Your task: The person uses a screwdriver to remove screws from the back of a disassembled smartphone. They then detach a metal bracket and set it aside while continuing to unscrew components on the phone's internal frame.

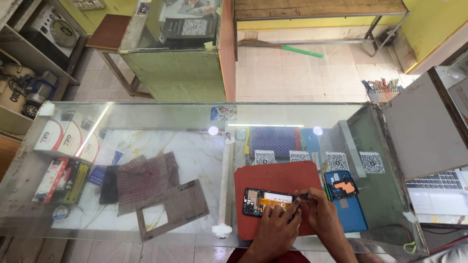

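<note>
While both hands work over an opened smartphone [269, 201], the handset lies flat on a red mat [278, 180] laid across the glass worktop [195, 109], a placement that by all appearances keeps the bare electronics off the hard glass and small parts from rolling away. The left hand [274, 233] presses down on the phone's lower edge with curled fingers, seemingly to pin it in place; its grip is closed against the phone's frame. The right hand [324, 214], at 3 o'clock of the phone, pinches a thin dark tool [303, 197] whose tip meets the handset's right end; that grip is shut tight on the tool.

The phone sits near the middle of the mat, toward 6 o'clock of the worktop, directly before the person. Its back is off, exposing a dark frame, an orange flex ribbon running lengthwise, a pale battery panel and a greenish board at the left end.

At 3 o'clock of the mat rests the blue back cover [343, 195], inner side up with an orange patch, set close by yet apart from the phone. Off at 9 o'clock, a grey perforated sheet [173, 207] and a checked cloth [144, 180] lie on the worktop or on the shelf under the glass; which cannot be told.
</note>
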{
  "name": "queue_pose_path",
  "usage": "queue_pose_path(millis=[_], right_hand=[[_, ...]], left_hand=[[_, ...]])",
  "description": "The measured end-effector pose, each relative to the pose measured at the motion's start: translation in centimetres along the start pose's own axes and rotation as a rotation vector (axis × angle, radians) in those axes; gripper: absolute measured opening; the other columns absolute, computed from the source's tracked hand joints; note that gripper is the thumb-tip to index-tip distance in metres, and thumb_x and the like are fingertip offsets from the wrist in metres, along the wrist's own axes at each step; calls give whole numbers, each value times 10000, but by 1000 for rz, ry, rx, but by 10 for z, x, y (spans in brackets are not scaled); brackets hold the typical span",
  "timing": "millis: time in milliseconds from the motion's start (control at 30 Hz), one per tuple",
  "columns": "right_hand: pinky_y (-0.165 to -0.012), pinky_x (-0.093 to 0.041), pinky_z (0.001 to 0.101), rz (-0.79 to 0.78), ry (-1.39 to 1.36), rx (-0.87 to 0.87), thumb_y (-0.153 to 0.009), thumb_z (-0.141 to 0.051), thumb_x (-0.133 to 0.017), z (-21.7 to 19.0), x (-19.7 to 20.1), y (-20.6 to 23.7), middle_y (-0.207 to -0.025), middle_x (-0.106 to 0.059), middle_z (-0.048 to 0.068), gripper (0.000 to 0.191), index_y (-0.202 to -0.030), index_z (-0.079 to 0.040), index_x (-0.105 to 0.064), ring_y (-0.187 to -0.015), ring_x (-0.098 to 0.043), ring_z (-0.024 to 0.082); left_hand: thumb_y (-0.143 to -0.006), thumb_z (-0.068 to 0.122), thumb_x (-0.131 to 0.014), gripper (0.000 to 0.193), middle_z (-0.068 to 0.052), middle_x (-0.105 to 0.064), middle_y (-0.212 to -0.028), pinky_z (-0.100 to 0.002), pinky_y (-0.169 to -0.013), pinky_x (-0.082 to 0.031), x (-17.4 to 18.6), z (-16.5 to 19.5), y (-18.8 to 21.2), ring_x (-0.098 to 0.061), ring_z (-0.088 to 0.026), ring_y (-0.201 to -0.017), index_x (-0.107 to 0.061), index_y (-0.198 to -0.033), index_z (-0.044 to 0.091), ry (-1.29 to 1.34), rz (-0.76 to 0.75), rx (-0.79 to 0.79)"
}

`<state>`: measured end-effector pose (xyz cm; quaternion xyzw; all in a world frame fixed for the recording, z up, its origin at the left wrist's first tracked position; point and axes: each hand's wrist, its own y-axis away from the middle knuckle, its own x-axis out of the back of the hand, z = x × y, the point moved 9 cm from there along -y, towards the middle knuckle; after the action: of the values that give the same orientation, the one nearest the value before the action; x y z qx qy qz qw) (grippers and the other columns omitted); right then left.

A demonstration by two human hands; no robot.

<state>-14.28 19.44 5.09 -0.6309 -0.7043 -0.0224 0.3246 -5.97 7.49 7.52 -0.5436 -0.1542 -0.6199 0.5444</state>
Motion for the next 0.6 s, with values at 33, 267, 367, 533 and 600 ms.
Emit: queue_pose_path(millis=[33, 267, 367, 533, 600], right_hand=[[-722, -625, 344, 30, 93, -25, -819, 19, -733, 3, 2, 0, -961, -736, 125, 477, -1138, -40, -383, -852, -764, 232], [-781, -628, 339, -5, 46, 168, -852, 73, -662, -20, 15, -4, -1144, -707, 208, 462, -1151, -49, -331, -984, -747, 314], [-758, -652, 310, 33, 63, 52, -879, 59, -694, -18, 16, -5, -1027, -748, 154, 429, -1133, -77, -376, -930, -784, 259], [-815, -646, 357, 219, -64, -37, -887, 112, -703, -11, 39, 9, -1062, -711, 253, 526, -1192, -54, -308, -954, -749, 279], [-887, -642, 371, 376, -124, -19, -968, 135, -681, -1, 66, 21, -1155, -588, 301, 612, -1293, -86, -212, -1037, -728, 303]], left_hand=[[-855, 186, -717, 437, -117, -550, -1529, -459, -879, -442, 1, 0, 0, -540, -280, -977, -686, -1257, 16, -3, 8, 5], [-866, 176, -715, 400, -116, -542, -1538, -447, -871, -442, -1, 0, -2, -539, -273, -967, -688, -1233, 19, -14, -15, 16], [-857, 183, -718, 408, -113, -535, -1538, -447, -876, -443, 1, 0, -3, -545, -273, -964, -686, -1232, 24, -19, -22, 17], [-861, 202, -701, 375, -93, -509, -1571, -455, -896, -446, 2, 5, -5, -565, -259, -970, -679, -1205, 54, -95, -7, 11], [-893, 212, -685, 349, -93, -488, -1597, -469, -901, -444, -1, 4, -6, -575, -252, -967, -679, -1208, 62, -89, -17, 19]])
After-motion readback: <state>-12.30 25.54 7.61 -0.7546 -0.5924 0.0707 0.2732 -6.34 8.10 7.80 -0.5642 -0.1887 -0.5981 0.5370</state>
